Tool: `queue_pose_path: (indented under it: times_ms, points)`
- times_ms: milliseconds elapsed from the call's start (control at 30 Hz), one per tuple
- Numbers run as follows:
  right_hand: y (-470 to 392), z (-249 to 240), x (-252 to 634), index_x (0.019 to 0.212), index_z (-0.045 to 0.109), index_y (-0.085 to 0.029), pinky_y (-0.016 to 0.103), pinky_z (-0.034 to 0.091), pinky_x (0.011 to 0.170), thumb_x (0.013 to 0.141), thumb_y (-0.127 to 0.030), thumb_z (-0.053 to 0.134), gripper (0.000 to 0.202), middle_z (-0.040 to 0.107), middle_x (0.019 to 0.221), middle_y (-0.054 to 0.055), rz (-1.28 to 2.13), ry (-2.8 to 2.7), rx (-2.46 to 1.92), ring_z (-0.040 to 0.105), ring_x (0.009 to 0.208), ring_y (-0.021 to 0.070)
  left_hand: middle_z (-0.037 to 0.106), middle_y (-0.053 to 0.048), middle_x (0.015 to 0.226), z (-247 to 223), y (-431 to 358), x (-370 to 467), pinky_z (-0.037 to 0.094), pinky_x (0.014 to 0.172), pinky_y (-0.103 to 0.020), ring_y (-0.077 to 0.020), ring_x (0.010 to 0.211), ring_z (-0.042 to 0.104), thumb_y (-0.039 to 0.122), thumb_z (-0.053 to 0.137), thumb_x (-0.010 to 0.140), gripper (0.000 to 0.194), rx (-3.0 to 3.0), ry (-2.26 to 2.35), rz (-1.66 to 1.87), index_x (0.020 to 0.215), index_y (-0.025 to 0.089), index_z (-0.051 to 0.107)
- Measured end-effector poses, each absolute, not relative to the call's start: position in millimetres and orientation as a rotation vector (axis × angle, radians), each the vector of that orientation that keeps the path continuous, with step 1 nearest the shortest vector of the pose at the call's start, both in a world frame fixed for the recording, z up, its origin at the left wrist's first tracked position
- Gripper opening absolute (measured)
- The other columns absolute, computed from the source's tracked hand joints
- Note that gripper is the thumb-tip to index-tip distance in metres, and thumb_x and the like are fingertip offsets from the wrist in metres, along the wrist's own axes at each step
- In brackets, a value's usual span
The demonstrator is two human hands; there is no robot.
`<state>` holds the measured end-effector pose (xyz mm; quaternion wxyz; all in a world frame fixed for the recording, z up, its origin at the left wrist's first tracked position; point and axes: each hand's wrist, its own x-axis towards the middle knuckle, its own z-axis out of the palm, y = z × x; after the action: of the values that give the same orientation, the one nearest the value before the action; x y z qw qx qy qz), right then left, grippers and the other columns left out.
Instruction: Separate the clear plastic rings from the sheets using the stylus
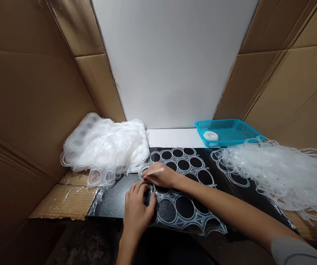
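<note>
A clear plastic sheet (185, 207) with rows of large round holes lies on a black board (111, 197). My right hand (162, 176) is closed around a slim whitish pen-like tool (157, 171), slanting over the sheet's left edge. Its tip is hidden by my fingers. My left hand (138, 206) rests at the lower left of the sheet, fingers bent and thumb apart, pressing on the edge beside a hole. Just beyond both hands, a pile of clear and white plastic ring sheets (111, 143) reaches close to the sheet.
At the back right stands a blue plastic basket (230, 141) with a white roll (211, 135) in it. A tangled heap of clear plastic ring sheets (282, 173) covers the right side. Cardboard walls (31, 92) and a white panel (169, 62) enclose the work surface.
</note>
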<state>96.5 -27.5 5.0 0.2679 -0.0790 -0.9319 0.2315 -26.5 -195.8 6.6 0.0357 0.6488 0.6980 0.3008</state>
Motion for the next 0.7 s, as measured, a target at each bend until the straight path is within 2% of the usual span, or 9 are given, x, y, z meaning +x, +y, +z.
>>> queue_pose_path:
  times_ms: [100,200,333,567,700]
  points:
    - [-28.3,13.5,99.7,0.099,0.081,-0.022,0.034,0.057,0.098,0.102,-0.027,0.065,0.018,0.083,0.108,0.006,1.010,-2.352,-0.458,0.077,0.104,0.0218,0.072,-0.005,0.130,3.5,-197.1,-27.1,0.050,0.104,-0.048,-0.0280,0.124,0.064,0.029,0.057,0.099,0.011,1.969,2.126,0.992,0.105,0.026,0.065]
    - [-28.5,16.6,102.5,0.099,0.082,-0.024,0.036,0.055,0.105,0.098,-0.028,0.070,0.013,0.083,0.110,0.005,1.184,-2.299,-0.541,0.076,0.109,0.0228,0.072,-0.005,0.130,2.2,-197.4,-27.4,0.049,0.105,-0.048,-0.0277,0.125,0.064,0.029,0.056,0.100,0.012,1.966,2.103,1.002,0.106,0.026,0.066]
    - [-28.3,14.9,103.6,0.102,0.082,-0.025,0.038,0.052,0.110,0.100,-0.028,0.068,0.014,0.082,0.113,0.004,1.154,-2.374,-0.492,0.074,0.114,0.0230,0.072,-0.006,0.130,3.6,-198.5,-28.4,0.050,0.105,-0.048,-0.0281,0.125,0.064,0.029,0.056,0.100,0.013,1.968,2.085,0.993,0.107,0.026,0.066]
    - [-28.7,13.0,104.8,0.101,0.080,-0.023,0.035,0.057,0.100,0.103,-0.026,0.063,0.017,0.082,0.110,0.004,1.093,-2.417,-0.359,0.076,0.105,0.0209,0.073,-0.009,0.130,1.5,-197.6,-25.8,0.051,0.104,-0.047,-0.0287,0.123,0.065,0.028,0.054,0.100,0.017,2.013,2.139,1.005,0.110,0.024,0.067]
    - [-30.9,10.5,106.1,0.101,0.081,-0.024,0.039,0.056,0.106,0.102,-0.027,0.066,0.016,0.082,0.111,0.005,1.064,-2.341,-0.496,0.076,0.109,0.0236,0.074,-0.009,0.129,0.3,-195.2,-23.2,0.051,0.103,-0.046,-0.0279,0.122,0.066,0.026,0.055,0.099,0.016,2.020,2.189,0.996,0.108,0.024,0.067]
